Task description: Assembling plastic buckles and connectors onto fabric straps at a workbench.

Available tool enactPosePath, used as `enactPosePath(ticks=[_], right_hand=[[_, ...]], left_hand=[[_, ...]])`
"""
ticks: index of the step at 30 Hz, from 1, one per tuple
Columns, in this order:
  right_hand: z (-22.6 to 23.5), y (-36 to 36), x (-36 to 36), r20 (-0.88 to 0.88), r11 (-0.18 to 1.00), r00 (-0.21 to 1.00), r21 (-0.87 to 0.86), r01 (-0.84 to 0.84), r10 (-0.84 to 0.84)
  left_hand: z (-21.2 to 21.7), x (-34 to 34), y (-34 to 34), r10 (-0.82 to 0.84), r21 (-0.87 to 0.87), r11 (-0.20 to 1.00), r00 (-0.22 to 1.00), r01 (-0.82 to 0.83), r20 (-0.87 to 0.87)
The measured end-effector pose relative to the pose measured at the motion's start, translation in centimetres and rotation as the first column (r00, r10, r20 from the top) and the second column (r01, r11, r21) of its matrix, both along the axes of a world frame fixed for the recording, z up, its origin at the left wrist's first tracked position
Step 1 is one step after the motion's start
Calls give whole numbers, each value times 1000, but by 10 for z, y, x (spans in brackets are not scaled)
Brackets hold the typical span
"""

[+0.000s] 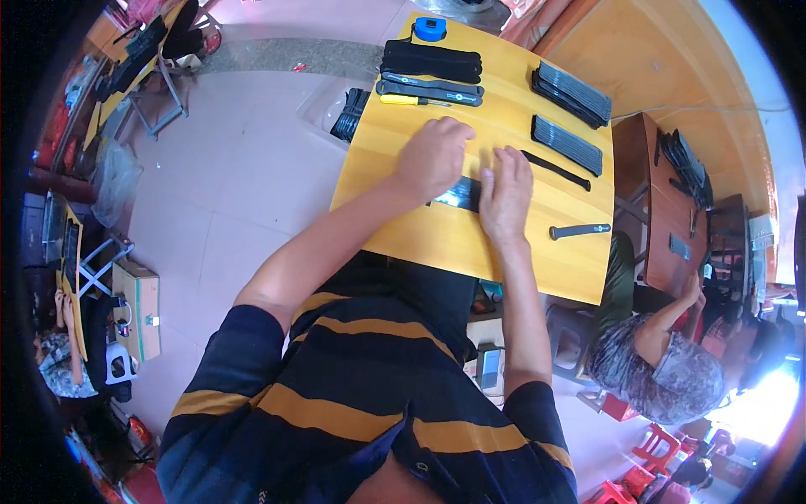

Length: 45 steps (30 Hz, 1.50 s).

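On the yellow wooden table [437, 239] lies a flat black glossy piece [461, 194], mostly covered by my hands. My left hand [432, 155] presses down on its left part with fingers curled. My right hand [506, 191] lies flat on its right end, fingers stretched forward. A thin black strap [555, 170] runs just right of my right hand. A black handle-like tool [579, 229] lies further right.
Stacks of black strips [567, 143] [573, 92] sit at the table's right, a black pile [431, 60], long tools [430, 89] and a blue tape measure [430, 28] at the far end. A seated person [672, 353] works at a brown table [663, 210] on the right.
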State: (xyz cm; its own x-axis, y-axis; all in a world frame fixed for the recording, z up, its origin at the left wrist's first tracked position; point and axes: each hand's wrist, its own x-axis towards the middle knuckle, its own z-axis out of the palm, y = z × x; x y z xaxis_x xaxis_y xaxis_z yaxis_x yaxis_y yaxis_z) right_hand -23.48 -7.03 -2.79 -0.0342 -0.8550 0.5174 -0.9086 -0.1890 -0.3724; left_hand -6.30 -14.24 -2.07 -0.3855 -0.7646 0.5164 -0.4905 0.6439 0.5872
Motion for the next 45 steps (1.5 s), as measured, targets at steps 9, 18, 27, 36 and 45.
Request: enactPosePath(ticks=[9,18,27,36,45], right_hand=[[-29,-17,-4,-91,982,995,180,54,-38],[-33,-10,-47,-83,974,996,220,61,-43],[-31,-6,-42,-141,990,987,112,89,-73],[-33,-4,-44,-126,993,991,105,57,-44],[-48,-9,-43,-89,990,989,65,124,-118]], left_hand=[[-35,-26,-3,72,-283,959,965,2,253],[-31,-23,-5,31,-208,977,939,43,343],[-30,3,-13,-61,-184,973,922,141,382],[-10,4,-6,-74,-260,951,939,168,336],[-27,-84,9,-53,-274,951,951,142,306]])
